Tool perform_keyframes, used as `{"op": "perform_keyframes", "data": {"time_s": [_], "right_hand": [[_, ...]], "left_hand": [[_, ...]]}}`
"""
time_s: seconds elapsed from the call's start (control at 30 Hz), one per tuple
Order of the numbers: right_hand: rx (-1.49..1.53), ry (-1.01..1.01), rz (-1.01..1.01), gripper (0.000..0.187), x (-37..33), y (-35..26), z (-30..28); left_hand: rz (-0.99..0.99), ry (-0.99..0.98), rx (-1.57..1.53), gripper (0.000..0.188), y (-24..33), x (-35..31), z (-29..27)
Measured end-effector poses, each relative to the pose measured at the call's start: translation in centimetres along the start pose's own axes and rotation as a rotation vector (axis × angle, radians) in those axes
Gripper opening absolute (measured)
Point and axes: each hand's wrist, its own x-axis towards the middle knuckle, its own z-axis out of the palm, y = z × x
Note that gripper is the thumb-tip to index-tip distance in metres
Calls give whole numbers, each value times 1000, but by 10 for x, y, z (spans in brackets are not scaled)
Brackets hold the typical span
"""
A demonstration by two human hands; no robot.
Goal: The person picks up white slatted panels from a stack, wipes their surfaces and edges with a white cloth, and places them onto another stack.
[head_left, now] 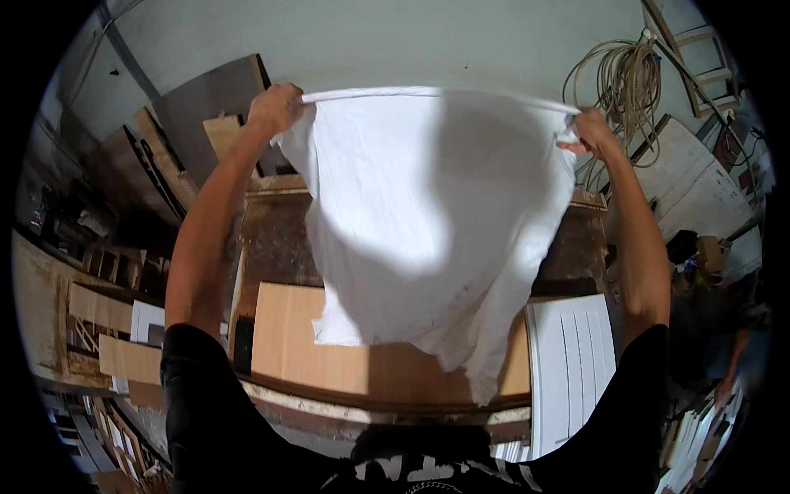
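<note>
A white cloth (387, 189) hangs stretched between my two raised hands, with some grey stains near its lower edge. My left hand (278, 107) is closed on its upper left corner. At the upper right corner, my right hand (594, 133) grips the cloth with bent fingers. Below it lies a light wood-grain panel (288, 337) on a dark, worn workbench (276, 235); the cloth's lower end hides part of both. A shadow falls across the cloth's right half.
A white grooved panel (572, 362) lies at the bench's right side. Coiled hose or cable (625, 78) hangs on the far wall. Boards (210, 103) lean at the back left, and wood pieces (127, 354) are stacked at the left. Part of another person (736, 354) shows at the right.
</note>
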Motion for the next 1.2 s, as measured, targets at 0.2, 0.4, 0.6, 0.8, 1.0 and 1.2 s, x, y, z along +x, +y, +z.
{"op": "perform_keyframes", "data": {"time_s": [0.2, 0.4, 0.6, 0.8, 1.0, 1.2], "right_hand": [[165, 336, -327, 41, 66, -57, 3], [-298, 696, -597, 44, 61, -100, -25], [-535, 908, -1085, 42, -39, -61, -43], [-505, 505, -739, 59, -164, 63, 31], [-598, 258, -419, 69, -237, 206, 109], [-648, 176, -263, 61, -360, 269, 160]], "left_hand": [[-330, 198, -839, 39, 4, 90, -23], [21, 440, -1339, 41, -70, 114, -45], [50, 809, -826, 50, -15, -35, -77], [286, 488, -713, 46, -2, -170, 27], [364, 231, -416, 86, -5, -264, 161], [248, -13, -138, 87, 2, -376, 223]]}}
